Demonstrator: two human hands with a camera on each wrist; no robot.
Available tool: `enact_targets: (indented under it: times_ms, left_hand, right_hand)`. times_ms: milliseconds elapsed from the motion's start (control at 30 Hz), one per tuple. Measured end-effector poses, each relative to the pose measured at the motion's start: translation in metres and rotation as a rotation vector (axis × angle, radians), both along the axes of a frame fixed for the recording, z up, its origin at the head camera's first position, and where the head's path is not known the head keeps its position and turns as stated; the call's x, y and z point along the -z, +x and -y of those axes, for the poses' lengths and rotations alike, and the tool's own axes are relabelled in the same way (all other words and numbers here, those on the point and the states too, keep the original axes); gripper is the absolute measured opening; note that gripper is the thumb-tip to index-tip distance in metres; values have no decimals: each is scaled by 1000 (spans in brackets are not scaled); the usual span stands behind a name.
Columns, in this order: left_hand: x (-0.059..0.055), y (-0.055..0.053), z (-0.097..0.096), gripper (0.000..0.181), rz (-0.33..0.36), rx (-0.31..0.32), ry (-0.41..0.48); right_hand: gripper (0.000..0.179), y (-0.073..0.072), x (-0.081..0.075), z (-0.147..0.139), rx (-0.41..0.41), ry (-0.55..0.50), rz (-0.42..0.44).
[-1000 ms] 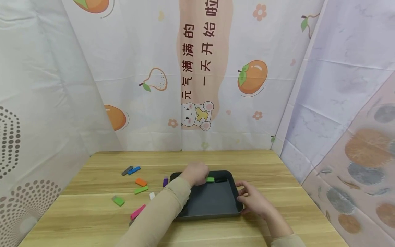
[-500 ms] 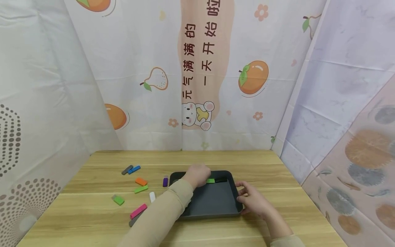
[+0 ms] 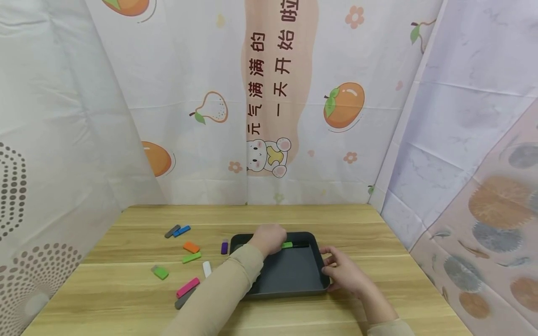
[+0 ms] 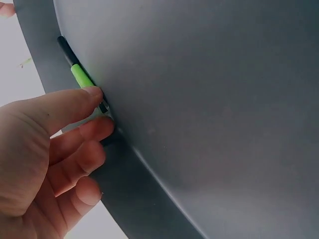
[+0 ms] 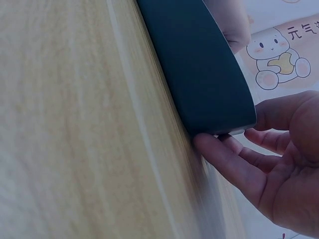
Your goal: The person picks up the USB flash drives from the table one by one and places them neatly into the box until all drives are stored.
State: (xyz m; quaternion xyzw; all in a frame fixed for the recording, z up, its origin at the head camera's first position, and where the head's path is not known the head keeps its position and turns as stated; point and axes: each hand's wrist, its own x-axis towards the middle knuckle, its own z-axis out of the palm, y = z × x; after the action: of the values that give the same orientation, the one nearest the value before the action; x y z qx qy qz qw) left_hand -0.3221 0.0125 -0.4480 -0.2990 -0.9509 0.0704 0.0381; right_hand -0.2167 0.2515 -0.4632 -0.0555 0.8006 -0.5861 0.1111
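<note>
In the head view, a dark tray (image 3: pixel 290 275) stands on the wooden table. My left hand (image 3: pixel 269 239) reaches in at its far wall. Its thumb and forefinger pinch a small dark stick with a shiny end (image 4: pixel 104 106), mostly hidden by the fingertips. Along the same wall, in line with it, lie a green stick (image 4: pixel 81 76) and a black stick (image 4: pixel 67 51), like USB drives. My right hand (image 3: pixel 345 272) grips the tray's right side, its fingers at the rim and outer wall in the right wrist view.
Left of the tray lie several USB sticks, among them a purple one (image 3: pixel 224 247), a white one (image 3: pixel 207 269), a pink one (image 3: pixel 187 288), a green one with a metal plug (image 3: pixel 160 272), an orange one (image 3: pixel 191 247) and a blue one (image 3: pixel 182 231). A printed curtain (image 3: pixel 201 154) hangs behind the table.
Over the first half second my left hand and sleeve shifted slightly right along the far wall, uncovering more of the white and grey sticks. Since then it barely moves. The right hand stays put.
</note>
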Motion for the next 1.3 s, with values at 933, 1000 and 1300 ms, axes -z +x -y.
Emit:
enact_targets:
  times_ms: [933,1000,1300]
  left_hand:
    - [-27,4,16,17,62,38,128]
    - [-34,5,20,11,52,53,142]
    - [-56,18,29,28,1,64,168]
  right_hand:
    - [49,0,0,0,-8,-6,2]
    - [50,0,0,0,-7,-6,4]
    - [50,-1,1,0,6,0,3]
